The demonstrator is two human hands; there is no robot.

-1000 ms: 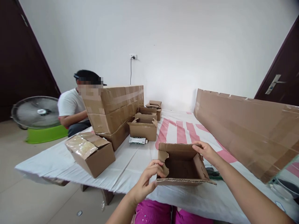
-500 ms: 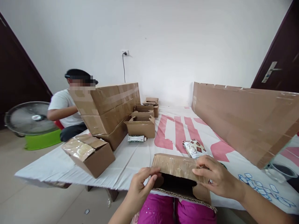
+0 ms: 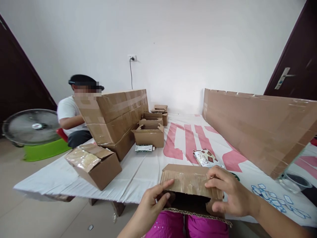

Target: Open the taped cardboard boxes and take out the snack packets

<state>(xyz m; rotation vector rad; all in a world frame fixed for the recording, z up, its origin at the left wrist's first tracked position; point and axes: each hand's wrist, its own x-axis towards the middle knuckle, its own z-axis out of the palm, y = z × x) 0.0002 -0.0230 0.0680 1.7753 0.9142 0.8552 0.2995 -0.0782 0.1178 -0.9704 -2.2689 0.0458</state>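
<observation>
I hold a small brown cardboard box (image 3: 188, 181) at the near edge of the table, tipped toward me over my lap. Its taped flap faces up and its dark opening faces me. My left hand (image 3: 155, 203) grips the box's left side, thumb on the flap. My right hand (image 3: 226, 191) is wrapped round the box's right end, fingers over the top flap. Just beyond the box lies a white packet with brown squares (image 3: 205, 158).
A white cloth with pink marks covers the table (image 3: 148, 172). On it stand a taped box (image 3: 95, 165), a tall carton stack (image 3: 116, 119), several small open boxes (image 3: 150, 135) and a long cardboard sheet (image 3: 255, 125). Another person (image 3: 74, 115) sits at the left beside a fan (image 3: 31, 127).
The box was pulled from the table top to the near edge and tipped toward me, and its flap was folded over. That uncovered the packet behind it. Both hands shifted along the flap.
</observation>
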